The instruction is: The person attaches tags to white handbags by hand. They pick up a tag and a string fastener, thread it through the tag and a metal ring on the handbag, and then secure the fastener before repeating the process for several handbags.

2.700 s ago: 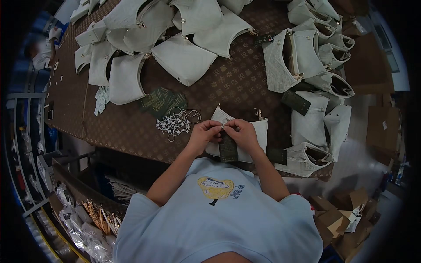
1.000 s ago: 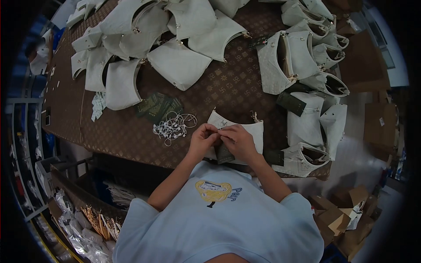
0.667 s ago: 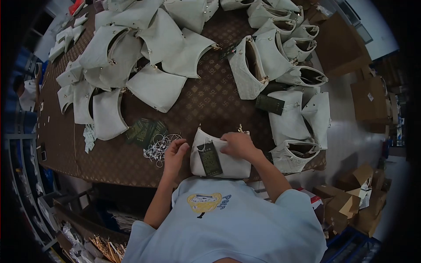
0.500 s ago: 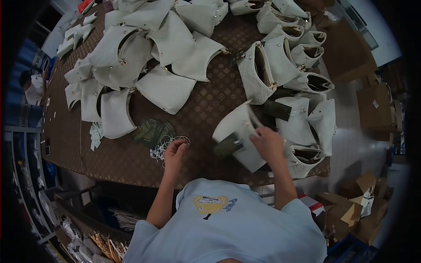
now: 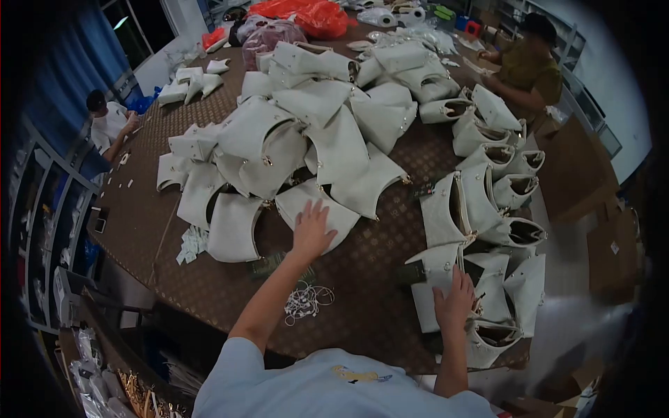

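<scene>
My left hand (image 5: 313,232) lies with its fingers spread on a white bag (image 5: 341,212) at the near edge of a big pile. With its fingers apart, my right hand (image 5: 454,299) touches the side of another white bag (image 5: 426,294) in the right group. A dark green tag (image 5: 410,273) hangs on that bag. White looped strings (image 5: 306,302) lie on the brown patterned table below my left forearm, beside green tags (image 5: 268,265) partly hidden by that arm.
Rows of upright white bags (image 5: 481,188) line the table's right side. One person (image 5: 533,70) works at the far right, another (image 5: 109,125) sits at the far left. Red plastic (image 5: 313,15) lies at the back. Cardboard boxes (image 5: 613,254) stand on the right.
The bag with the green tag has moved right to the group, and my right hand has opened. My left hand has left the strings and reached forward onto the pile. The view has tilted up.
</scene>
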Available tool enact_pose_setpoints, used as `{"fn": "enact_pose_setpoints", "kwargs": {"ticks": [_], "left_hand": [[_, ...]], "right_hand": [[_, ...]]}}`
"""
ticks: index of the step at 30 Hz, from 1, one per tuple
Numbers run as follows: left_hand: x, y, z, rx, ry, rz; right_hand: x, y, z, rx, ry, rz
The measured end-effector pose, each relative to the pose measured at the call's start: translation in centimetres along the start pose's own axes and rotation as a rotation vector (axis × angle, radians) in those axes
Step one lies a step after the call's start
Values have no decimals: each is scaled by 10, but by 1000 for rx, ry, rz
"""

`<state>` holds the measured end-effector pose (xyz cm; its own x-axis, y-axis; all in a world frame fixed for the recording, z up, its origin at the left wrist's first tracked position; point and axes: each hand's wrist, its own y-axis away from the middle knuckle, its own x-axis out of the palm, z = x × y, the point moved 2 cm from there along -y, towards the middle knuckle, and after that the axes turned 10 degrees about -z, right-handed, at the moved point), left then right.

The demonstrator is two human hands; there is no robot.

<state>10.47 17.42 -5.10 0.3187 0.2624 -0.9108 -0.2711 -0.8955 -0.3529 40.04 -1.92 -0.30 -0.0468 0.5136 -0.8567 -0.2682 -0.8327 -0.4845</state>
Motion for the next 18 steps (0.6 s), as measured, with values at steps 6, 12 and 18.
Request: {"fn": "enact_pose_setpoints", "kwargs": {"ticks": [6, 12, 18], "left_hand": [[46, -36, -43, 42, -48, 219], [75, -42, -33, 145, -114, 135], [38, -28, -36, 75, -61, 148]], "right_hand": [[14, -6, -5, 385, -130, 171], [23, 4, -7, 256, -31, 172], [1, -17, 6, 286, -192, 132]]}}
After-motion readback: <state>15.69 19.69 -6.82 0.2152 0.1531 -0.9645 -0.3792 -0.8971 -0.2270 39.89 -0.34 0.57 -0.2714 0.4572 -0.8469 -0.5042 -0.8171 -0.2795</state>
